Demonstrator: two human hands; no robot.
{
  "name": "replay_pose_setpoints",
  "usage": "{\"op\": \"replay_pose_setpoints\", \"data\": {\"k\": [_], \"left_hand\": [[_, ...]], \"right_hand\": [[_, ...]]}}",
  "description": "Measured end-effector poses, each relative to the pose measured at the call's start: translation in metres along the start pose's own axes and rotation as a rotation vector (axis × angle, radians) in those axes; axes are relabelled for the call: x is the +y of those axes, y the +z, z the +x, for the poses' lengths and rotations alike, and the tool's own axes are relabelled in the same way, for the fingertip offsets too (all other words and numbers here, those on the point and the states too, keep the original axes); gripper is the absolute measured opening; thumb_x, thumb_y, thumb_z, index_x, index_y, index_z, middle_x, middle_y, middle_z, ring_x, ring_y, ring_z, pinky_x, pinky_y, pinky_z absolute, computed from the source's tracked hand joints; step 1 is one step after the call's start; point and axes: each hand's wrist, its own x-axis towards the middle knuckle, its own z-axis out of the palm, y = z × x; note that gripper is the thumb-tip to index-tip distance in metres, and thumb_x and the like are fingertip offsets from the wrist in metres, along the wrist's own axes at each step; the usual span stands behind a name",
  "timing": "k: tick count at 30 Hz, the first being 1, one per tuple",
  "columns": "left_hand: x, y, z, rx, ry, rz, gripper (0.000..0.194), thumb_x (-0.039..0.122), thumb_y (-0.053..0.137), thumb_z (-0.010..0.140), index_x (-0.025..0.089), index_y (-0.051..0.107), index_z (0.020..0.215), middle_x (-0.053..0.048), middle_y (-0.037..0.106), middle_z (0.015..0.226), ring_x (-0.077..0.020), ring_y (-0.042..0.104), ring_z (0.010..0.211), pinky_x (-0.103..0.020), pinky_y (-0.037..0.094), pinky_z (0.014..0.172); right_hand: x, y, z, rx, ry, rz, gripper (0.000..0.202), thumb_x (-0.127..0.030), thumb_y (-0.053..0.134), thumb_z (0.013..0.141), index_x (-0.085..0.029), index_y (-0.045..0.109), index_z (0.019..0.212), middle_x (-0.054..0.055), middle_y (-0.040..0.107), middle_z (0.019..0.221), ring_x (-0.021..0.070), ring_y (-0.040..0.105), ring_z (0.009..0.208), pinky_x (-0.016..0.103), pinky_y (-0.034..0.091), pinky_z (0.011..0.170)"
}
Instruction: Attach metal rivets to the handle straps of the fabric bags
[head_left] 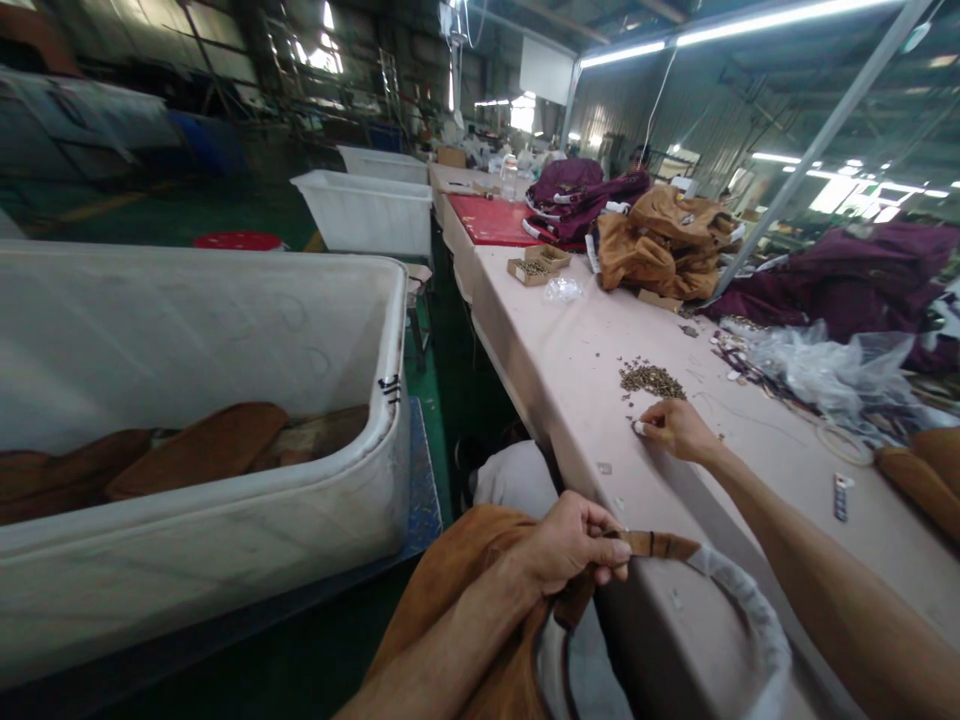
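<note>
My left hand [577, 545] pinches the end of a brown strap [664, 544] whose further length is wrapped in white plastic. Below that hand a brown suede bag [457, 570] hangs over my lap. On the table, my right hand [673, 428] has its fingertips pressed together at the near edge of a pile of small brass-coloured metal pieces [651, 380]. Something white shows at those fingertips; whether it is held or worn on a finger I cannot tell.
A large white bin [390, 420] with brown pieces stands left. Small boxes [531, 270], brown bags [660, 240], purple bags [847, 270] and clear plastic [832, 375] lie on the table [555, 350]. A metal post [817, 150] rises at right.
</note>
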Motion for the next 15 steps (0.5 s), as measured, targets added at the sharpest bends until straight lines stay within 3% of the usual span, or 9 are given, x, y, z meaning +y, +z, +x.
{"op": "replay_pose_setpoints", "data": {"k": [3,6,10,15], "left_hand": [[0.000,0.000,-0.001,0.015,0.001,-0.001,0.041,0.038,0.091,0.063,0.006,0.073,0.081,-0.010,0.071,0.068,-0.0086,0.053,0.045,-0.018,0.040,0.044],[0.001,0.000,-0.002,0.027,0.012,0.004,0.038,0.036,0.089,0.064,0.006,0.073,0.081,-0.010,0.071,0.068,-0.0082,0.053,0.045,-0.018,0.040,0.044],[0.003,-0.001,-0.001,0.049,0.009,-0.015,0.032,0.033,0.086,0.066,0.007,0.073,0.079,-0.009,0.071,0.067,-0.0083,0.052,0.045,-0.018,0.036,0.043],[0.000,0.005,0.006,0.062,-0.028,0.003,0.031,0.033,0.085,0.066,0.007,0.073,0.079,-0.009,0.070,0.066,-0.0084,0.051,0.044,-0.020,0.033,0.043]], "right_hand": [[0.007,-0.005,0.003,-0.054,0.053,0.046,0.037,-0.042,0.066,0.098,-0.015,0.066,0.124,0.006,0.064,0.129,0.0305,0.065,0.110,0.043,0.059,0.090],[0.020,-0.012,-0.008,-0.107,0.119,0.082,0.032,-0.042,0.066,0.098,-0.013,0.068,0.112,0.004,0.069,0.110,0.0217,0.068,0.092,0.035,0.059,0.078],[0.039,-0.011,-0.041,-0.204,0.197,0.161,0.030,-0.036,0.072,0.085,-0.013,0.065,0.067,-0.002,0.057,0.058,0.0110,0.051,0.053,0.024,0.038,0.051],[0.060,0.009,-0.075,-0.182,0.362,0.289,0.032,-0.041,0.067,0.077,-0.014,0.066,0.060,0.000,0.054,0.048,0.0104,0.043,0.045,0.026,0.027,0.046]]}}
